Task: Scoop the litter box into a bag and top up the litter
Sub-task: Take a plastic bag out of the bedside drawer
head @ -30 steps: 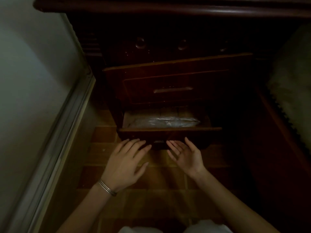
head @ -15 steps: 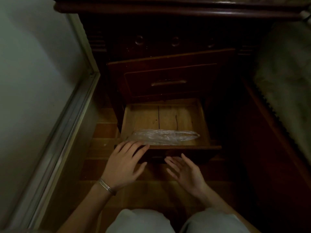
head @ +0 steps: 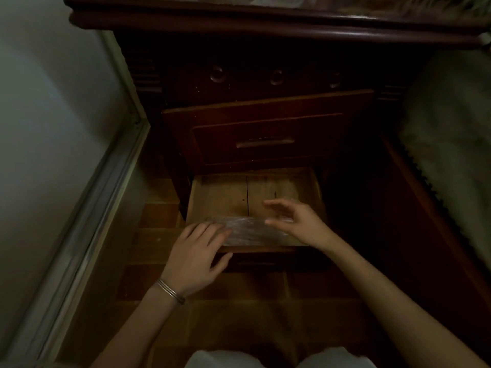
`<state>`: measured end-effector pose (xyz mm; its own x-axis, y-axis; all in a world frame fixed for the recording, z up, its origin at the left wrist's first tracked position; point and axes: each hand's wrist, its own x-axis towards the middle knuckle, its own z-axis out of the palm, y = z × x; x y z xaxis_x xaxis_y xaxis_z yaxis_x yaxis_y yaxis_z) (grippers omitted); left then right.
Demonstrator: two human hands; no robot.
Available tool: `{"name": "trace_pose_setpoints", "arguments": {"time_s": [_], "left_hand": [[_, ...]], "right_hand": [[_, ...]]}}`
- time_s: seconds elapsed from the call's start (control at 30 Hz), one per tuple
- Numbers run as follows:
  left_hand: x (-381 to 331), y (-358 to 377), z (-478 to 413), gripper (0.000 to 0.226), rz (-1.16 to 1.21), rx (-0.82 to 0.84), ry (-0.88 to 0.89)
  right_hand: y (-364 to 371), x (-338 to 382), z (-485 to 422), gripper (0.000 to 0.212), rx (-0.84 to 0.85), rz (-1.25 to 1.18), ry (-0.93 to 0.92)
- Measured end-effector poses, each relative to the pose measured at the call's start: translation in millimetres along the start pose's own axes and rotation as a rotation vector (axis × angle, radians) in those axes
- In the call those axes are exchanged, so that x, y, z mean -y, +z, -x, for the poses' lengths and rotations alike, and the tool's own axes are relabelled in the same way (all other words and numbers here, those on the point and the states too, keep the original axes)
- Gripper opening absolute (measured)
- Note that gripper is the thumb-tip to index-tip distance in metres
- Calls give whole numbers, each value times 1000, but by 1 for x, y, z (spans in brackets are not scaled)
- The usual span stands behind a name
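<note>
While bottom drawer of dark nightstand stands pulled out, we see clear plastic bag lying crumpled along its inner front edge. Our left hand, bracelet at wrist, rests flat over front rail, fingers straight, gripping nothing. Our right hand hovers just above bag's right end, fingers spread, holding nothing. Upper drawer juts out above. Wall close on left, bedding on right.

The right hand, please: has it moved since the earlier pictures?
Yes. The right hand has moved forward, from in front of the open drawer to over its inside, above the plastic bag.
</note>
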<state>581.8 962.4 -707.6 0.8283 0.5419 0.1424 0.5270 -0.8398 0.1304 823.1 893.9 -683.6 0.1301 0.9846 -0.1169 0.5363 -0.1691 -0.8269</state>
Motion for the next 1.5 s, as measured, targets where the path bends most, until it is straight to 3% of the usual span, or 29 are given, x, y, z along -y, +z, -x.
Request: {"name": "trace_pose_setpoints", "arguments": {"time_s": [0.13,0.3,0.43,0.53,0.7,1.07,1.33,1.5], "left_hand": [[4,9,-2,46,44,18,10],[10,19,-1,46,94,17,14],[12,22,-1,48,99,21,20],[11,22,-1,47,99,3,28],[9,19,0,47,94,-22,20],[-14,-13,21,46,42,-63,150],[-36,-1,68,47,17,-29,223],[-39,27,84,45,5,22,230]], "right_hand": [[13,-25,-41,63,171,282,63],[32,-51,-66,70,313,325,128],[35,-62,-72,58,359,251,164],[34,-64,-72,39,344,140,213],[26,-51,-63,30,205,-72,205],[-27,19,-6,27,-150,124,-87],[-42,34,103,25,-132,223,-80],[-19,-14,169,28,9,281,80]]}}
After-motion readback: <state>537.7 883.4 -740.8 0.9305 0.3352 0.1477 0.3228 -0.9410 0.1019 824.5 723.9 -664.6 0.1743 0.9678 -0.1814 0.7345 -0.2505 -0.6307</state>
